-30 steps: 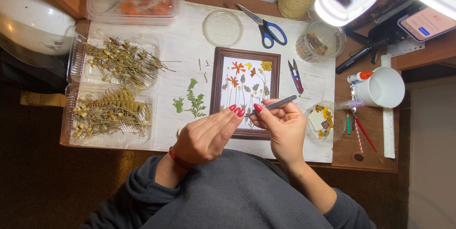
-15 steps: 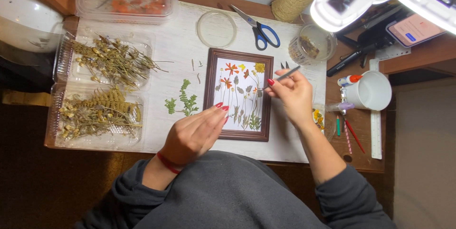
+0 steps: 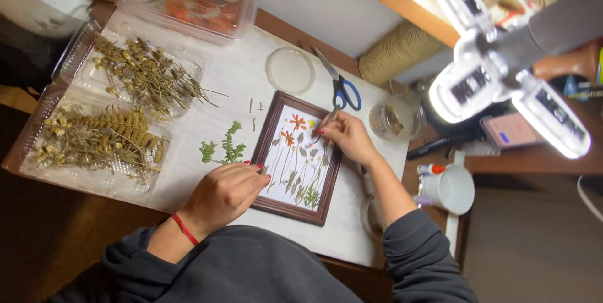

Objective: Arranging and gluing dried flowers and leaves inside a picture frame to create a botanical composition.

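Head view: cluttered white tabletop (image 3: 220, 89), lamplit

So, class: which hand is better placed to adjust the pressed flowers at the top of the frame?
Probably the right hand: it holds tweezers over the frame's top edge, while the left hand rests at its lower left side.
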